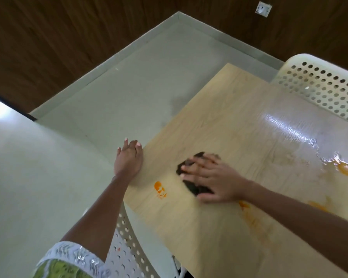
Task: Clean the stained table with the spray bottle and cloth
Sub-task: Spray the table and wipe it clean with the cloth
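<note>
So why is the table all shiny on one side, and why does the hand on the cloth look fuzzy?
Head view: the shine is light glaring off the table where it looks wet; same head view: the right hand and cloth look fuzzy, likely motion blur, with the finger edges smeared.

Dark crumpled cloth [198, 189] lies on orange-stained wooden table [219, 121].

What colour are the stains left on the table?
Orange; the stains on the light wood table show clearest in the head view.
</note>
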